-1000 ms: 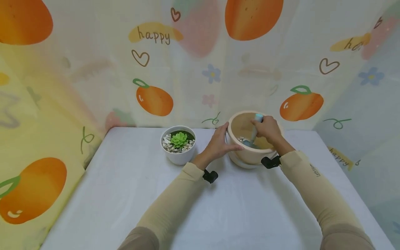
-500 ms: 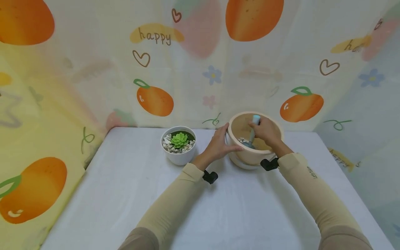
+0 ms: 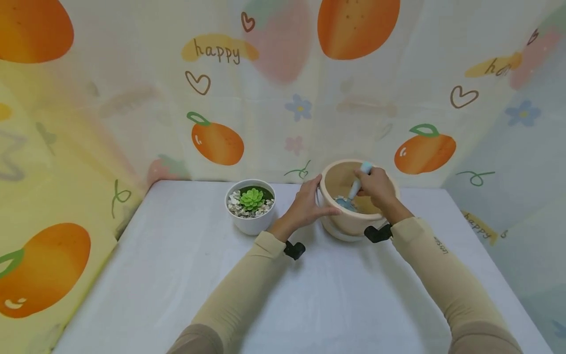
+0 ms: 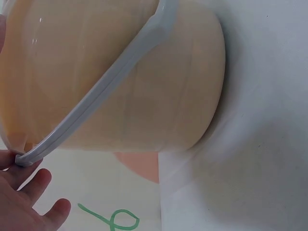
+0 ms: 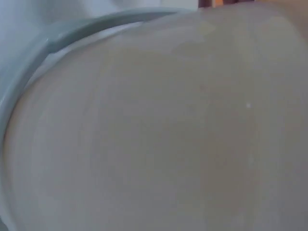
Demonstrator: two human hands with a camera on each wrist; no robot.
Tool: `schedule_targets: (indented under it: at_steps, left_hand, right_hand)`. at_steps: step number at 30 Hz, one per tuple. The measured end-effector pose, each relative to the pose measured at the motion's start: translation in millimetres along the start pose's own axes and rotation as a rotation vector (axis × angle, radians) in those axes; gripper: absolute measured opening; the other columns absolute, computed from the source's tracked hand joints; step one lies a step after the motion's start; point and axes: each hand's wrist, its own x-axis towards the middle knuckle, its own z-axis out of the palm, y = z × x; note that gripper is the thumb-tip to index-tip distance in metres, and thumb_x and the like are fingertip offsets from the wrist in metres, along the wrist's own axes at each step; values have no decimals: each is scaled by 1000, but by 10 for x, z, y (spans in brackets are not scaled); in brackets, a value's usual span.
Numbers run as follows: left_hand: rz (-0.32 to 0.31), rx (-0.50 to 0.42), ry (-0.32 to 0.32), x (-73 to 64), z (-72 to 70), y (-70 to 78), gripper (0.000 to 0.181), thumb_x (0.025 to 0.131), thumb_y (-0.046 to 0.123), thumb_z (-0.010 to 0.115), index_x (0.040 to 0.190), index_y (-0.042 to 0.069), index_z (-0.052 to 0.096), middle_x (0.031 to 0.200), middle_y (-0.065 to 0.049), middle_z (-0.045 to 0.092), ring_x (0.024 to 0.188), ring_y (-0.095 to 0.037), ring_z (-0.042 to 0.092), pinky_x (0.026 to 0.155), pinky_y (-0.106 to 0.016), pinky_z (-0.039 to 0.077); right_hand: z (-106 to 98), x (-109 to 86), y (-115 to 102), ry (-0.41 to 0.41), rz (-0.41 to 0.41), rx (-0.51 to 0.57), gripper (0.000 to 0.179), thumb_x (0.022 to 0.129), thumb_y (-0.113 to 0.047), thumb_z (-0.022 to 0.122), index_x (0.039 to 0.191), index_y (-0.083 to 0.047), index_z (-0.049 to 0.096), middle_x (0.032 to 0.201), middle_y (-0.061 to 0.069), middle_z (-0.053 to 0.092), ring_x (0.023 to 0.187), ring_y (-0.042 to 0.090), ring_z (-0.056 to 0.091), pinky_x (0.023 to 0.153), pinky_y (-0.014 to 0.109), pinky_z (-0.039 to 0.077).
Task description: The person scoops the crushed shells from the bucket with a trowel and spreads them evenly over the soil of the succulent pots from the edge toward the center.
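A beige bucket point(image 3: 353, 226) with a grey carrying handle point(image 4: 91, 101) stands at the back right of the table. My left hand point(image 3: 305, 204) spreads against its left side, thumb along the near rim and fingers farther back. In the left wrist view two of those fingers point(image 4: 14, 168) touch the end of the carrying handle. Reaching over the rim from the right, my right hand point(image 3: 377, 186) grips the pale blue handle of a small shovel point(image 3: 355, 187). The shovel's blade is low inside the bucket, by some pale pebbles. The right wrist view shows only the bucket's wall point(image 5: 144, 134) and handle.
A white pot point(image 3: 251, 223) with a green succulent point(image 3: 252, 199) and pale stones stands left of the bucket, close to my left wrist. A white cloth covers the table point(image 3: 155, 275). Right behind hangs a patterned curtain point(image 3: 265, 108).
The shovel has shifted within the bucket: its handle leans more to the right and its blade lies farther left. My left hand keeps its place on the bucket.
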Motion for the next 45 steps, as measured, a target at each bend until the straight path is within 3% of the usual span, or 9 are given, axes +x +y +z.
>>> schedule_targets:
  at_steps: [5, 9, 14, 18, 24, 31, 37, 45]
  left_hand:
    - [-12, -11, 3, 15, 11, -1, 109, 76, 47, 80, 156, 6, 18, 159, -11, 28, 147, -29, 25, 117, -51, 28]
    - [-31, -10, -10, 3, 39, -9, 110, 76, 48, 80, 156, 8, 17, 160, -10, 28, 148, -28, 25, 118, -51, 28]
    - [-11, 13, 12, 2, 5, -22, 110, 74, 46, 82, 156, 7, 19, 158, -12, 30, 147, -29, 27, 118, -52, 27]
    - [7, 1, 16, 12, -11, -24, 109, 75, 44, 83, 155, 6, 19, 158, -12, 30, 147, -30, 26, 118, -54, 25]
    - [7, -1, 19, -3, -5, -38, 110, 74, 44, 83, 155, 5, 20, 158, -13, 30, 147, -31, 26, 118, -55, 24]
    - [24, 24, 16, 6, -24, -39, 109, 75, 45, 82, 155, 5, 20, 158, -13, 31, 147, -31, 26, 118, -53, 27]
    - [32, 22, 3, 1, -32, -35, 109, 75, 45, 82, 155, 5, 20, 158, -13, 31, 147, -31, 25, 118, -50, 29]
    - [25, 14, 2, 0, -52, -29, 112, 73, 47, 83, 155, 6, 19, 158, -13, 30, 147, -30, 25, 118, -47, 28]
  right_hand:
    - [-25, 20, 4, -13, 7, 10, 48, 102, -33, 45, 123, 10, 48, 104, 15, 54, 74, 15, 63, 81, 36, 59]
    - [-110, 11, 23, 7, 39, 126, 43, 103, -31, 44, 117, 10, 47, 84, 6, 62, 61, 8, 65, 69, 28, 60]
    - [-231, 15, -2, 34, 43, 254, 34, 102, -33, 45, 103, 0, 44, 63, -3, 61, 53, 6, 65, 60, 22, 58]
    - [-281, 29, -2, 27, 55, 309, 32, 102, -33, 47, 102, -2, 42, 63, -2, 59, 53, 6, 66, 60, 23, 58]
    - [-356, 38, 20, 13, 92, 478, 27, 102, -30, 47, 101, -4, 41, 59, -1, 60, 52, 9, 67, 58, 25, 58]
    - [-448, 35, 7, -51, 94, 576, 28, 101, -29, 50, 101, -3, 42, 61, 2, 65, 57, 13, 70, 60, 29, 59]
    - [-527, 46, 43, -115, 119, 727, 28, 95, -26, 60, 103, -3, 46, 67, 6, 71, 64, 18, 73, 61, 33, 60]
    - [-563, 36, 85, -184, 82, 790, 16, 93, -17, 63, 96, -4, 54, 74, 7, 74, 71, 20, 74, 65, 33, 60]
